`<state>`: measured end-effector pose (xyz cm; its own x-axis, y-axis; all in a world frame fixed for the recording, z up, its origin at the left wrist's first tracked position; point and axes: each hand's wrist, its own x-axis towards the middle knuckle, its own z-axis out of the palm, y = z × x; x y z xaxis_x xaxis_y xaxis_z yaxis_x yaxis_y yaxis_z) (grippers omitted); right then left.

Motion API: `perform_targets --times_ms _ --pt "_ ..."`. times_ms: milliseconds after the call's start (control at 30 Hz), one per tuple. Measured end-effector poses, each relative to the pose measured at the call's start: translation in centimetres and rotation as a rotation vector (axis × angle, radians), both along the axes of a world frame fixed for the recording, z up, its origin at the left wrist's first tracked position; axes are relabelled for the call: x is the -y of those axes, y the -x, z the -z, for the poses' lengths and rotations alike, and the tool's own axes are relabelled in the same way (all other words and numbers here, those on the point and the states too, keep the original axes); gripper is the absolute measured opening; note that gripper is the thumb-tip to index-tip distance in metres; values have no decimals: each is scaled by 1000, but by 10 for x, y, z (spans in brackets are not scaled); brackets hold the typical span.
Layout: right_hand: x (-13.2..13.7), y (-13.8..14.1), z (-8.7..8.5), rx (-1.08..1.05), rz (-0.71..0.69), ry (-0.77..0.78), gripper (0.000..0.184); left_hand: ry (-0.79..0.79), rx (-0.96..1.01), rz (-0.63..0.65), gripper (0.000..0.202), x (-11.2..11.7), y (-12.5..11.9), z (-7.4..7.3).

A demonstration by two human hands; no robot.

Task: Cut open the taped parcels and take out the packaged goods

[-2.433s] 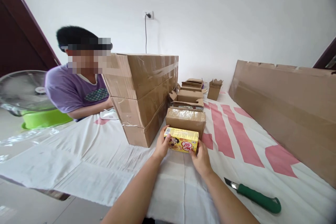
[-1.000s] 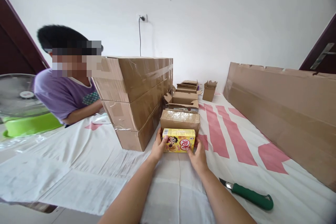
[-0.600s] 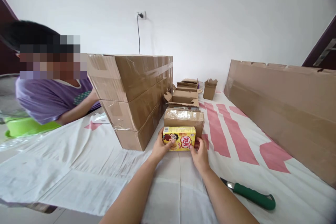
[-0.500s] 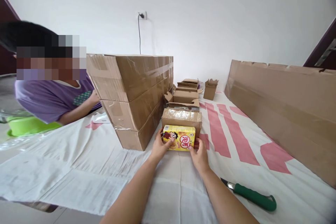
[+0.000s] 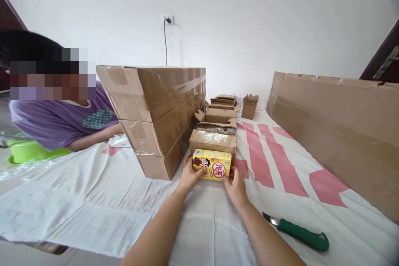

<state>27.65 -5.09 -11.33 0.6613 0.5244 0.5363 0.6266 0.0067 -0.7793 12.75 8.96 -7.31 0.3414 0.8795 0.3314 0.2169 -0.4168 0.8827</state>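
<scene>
Both hands grip a small yellow printed carton by its ends, just above the white cloth. My left hand is closed on its left end, thumb on the front face. My right hand is closed on the right end. Directly behind the carton sits a small taped cardboard box, with several more small open cardboard boxes lined up behind it.
A stack of three long taped cartons stands left of the hands. A long flat cardboard sheet leans along the right. A green-handled utility knife lies near right. Another person in a purple shirt leans over at left, by a green bowl.
The yellow carton stayed in both hands in front of the taped box, tilting slightly and sinking a little. The person at left leaned further down and left.
</scene>
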Motion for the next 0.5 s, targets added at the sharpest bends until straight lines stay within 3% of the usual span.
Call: perform_targets --times_ms 500 --pt "-2 -1 4 34 20 1 29 51 -25 52 58 -4 -1 9"
